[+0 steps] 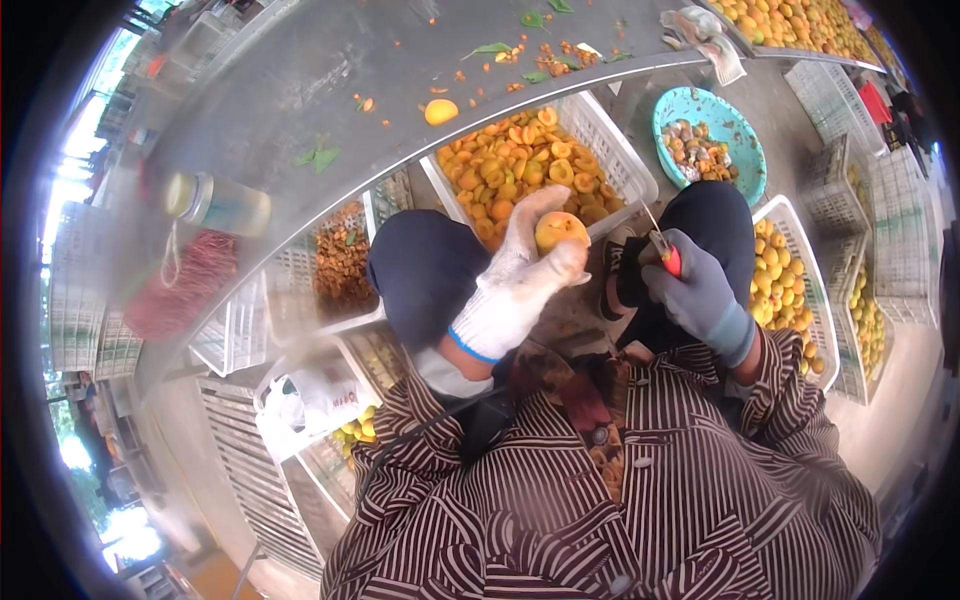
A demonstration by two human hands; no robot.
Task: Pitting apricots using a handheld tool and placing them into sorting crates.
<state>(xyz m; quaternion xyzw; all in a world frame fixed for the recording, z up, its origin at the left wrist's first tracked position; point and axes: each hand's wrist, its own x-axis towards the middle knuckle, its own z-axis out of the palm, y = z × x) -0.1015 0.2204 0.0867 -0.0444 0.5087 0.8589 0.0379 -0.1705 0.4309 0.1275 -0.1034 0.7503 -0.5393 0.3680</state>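
Note:
My left hand [517,274], in a white knit glove with a blue cuff edge, holds a whole orange-yellow apricot [560,230] between thumb and fingers. A grey glove covers my right hand [694,292], which grips a small knife [669,256] by its red handle, the thin blade pointing up and left, apart from the fruit. Just beyond my left hand, a white plastic crate [626,161] holds many halved apricots [525,169]. Whole apricots [776,277] fill another crate to the right of my right hand.
A metal table [285,90] spans the front, bearing a single apricot [441,112], leaves, scraps and a lidded jar [225,204]. A turquoise basin [754,154] of discarded bits stands beyond my right knee. A crate of brown pits [345,262] lies left; stacked crates [904,232] stand right.

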